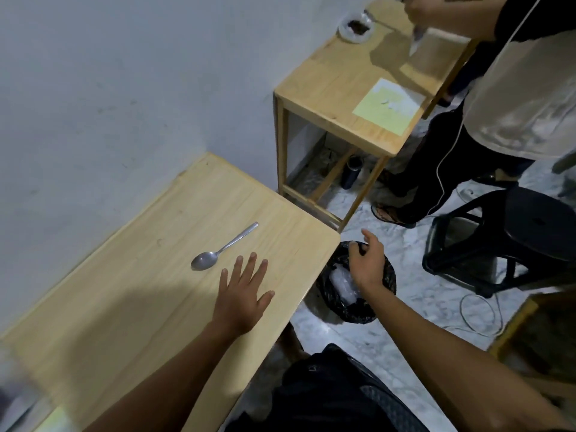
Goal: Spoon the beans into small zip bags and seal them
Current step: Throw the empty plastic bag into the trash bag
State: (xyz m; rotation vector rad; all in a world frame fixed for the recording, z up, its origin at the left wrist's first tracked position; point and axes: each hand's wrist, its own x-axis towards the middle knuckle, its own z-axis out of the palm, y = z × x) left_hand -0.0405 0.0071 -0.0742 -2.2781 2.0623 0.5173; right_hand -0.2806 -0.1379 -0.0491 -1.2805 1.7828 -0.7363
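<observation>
The worktop (149,294) is pale wood, smooth, with a soft shine. The spoon (218,251) on it is shiny grey metal. The second table (336,88) is the same light wood and a bit glossy near the top. A yellow sheet (378,112) on it looks like matt paper. The bin bag (349,304) on the floor is black crinkly plastic that shines. The floor (405,291) looks like smooth marbled stone. The stool (530,232) is black plastic. The wall (109,88) is matt and painted.

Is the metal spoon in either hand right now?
No. The metal spoon lies bare on the pale wooden table, the left hand flat beside it, the right hand over the black-lined bin.
</observation>
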